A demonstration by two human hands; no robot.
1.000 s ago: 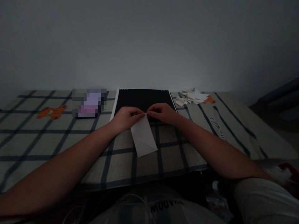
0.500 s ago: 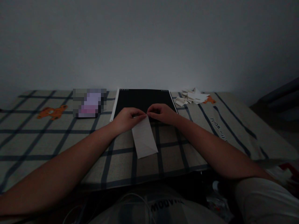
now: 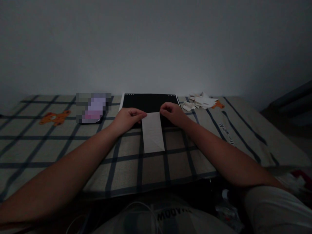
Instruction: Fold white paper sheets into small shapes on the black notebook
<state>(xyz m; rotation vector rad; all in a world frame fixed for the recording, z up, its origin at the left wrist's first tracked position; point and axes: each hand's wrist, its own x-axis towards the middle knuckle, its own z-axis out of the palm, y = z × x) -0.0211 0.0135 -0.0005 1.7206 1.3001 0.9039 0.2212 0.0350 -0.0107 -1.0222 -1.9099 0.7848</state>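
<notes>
The sheet (image 3: 153,131) under your fingers (image 3: 142,113) looks like thin white paper, matt and smooth, with one soft crease line. The surface (image 3: 60,143) is covered with a woven cloth, matt, pale with dark printed lines and an orange printed bear (image 3: 55,117). The black board (image 3: 149,102) behind the sheet looks smooth and matt, with a white edge. The small scraps (image 3: 201,100) look like paper too.
</notes>
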